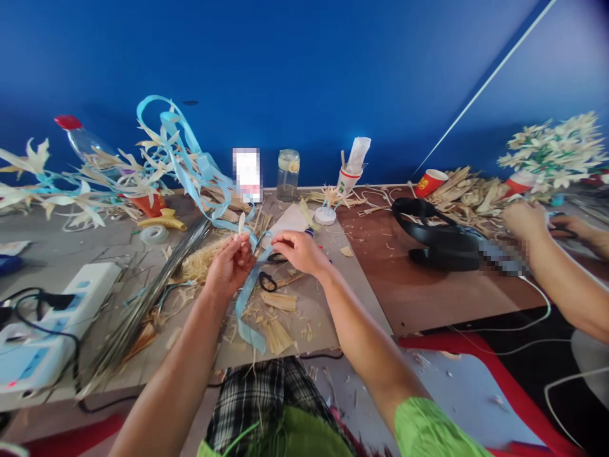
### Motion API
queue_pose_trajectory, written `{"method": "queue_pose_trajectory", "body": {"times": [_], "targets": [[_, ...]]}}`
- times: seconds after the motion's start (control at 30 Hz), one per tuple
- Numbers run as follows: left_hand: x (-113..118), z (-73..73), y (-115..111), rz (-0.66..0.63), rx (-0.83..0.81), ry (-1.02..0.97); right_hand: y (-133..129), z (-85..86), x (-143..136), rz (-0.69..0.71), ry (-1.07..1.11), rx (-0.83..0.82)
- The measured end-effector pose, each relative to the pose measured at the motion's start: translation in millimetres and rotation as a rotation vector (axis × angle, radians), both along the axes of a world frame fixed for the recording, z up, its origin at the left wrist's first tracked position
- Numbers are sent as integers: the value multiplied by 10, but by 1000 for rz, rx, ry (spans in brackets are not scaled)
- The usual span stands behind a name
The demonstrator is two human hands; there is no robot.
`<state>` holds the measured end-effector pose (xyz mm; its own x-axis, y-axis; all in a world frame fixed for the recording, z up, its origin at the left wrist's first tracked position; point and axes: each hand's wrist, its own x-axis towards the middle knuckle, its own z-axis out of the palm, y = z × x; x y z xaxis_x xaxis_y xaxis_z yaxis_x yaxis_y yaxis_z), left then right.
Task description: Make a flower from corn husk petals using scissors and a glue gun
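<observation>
My left hand (232, 261) is closed, its fingertips pinching a small pale petal-like piece (242, 223) that points upward. Just to its right, my right hand (301, 249) is closed in a pinch on the light blue ribbon (246, 303). The ribbon's tail hangs between my hands down to the table, and more blue ribbon (186, 158) loops up at the left. Black-handled scissors (268, 282) lie beneath my right hand, partly hidden. Dry husk pieces (279, 301) are scattered on the table in front of my hands.
A bundle of thin wires (147, 304) and a white power strip (71, 324) lie left. Behind stand a lit phone (247, 174), a jar (288, 176) and a cup (349, 180). At right are black headphones (431, 238) and another person's hands (527, 222).
</observation>
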<state>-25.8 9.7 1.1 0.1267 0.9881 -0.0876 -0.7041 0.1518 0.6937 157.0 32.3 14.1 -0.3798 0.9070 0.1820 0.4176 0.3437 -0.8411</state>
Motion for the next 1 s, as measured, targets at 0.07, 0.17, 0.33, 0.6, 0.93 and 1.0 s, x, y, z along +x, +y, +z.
{"method": "queue_pose_trajectory", "body": {"times": [0.07, 0.17, 0.33, 0.6, 0.93, 1.0], "targets": [[-1, 6, -5, 2, 2, -4, -66, 77, 63, 142, -257, -53], [1, 19, -18, -10, 17, -11, -174, 162, 111, 267, -720, -142], [8, 24, -31, -25, 30, -3, -284, 169, 29, 220, -981, 87], [10, 24, -32, -9, 19, 15, -56, 253, 489, 252, -55, -164], [155, 25, -78, -23, 97, 57, -124, -50, -294, 23, 554, -336], [155, 11, -75, -16, 90, 63, -126, -117, -353, -18, 557, -310]]}}
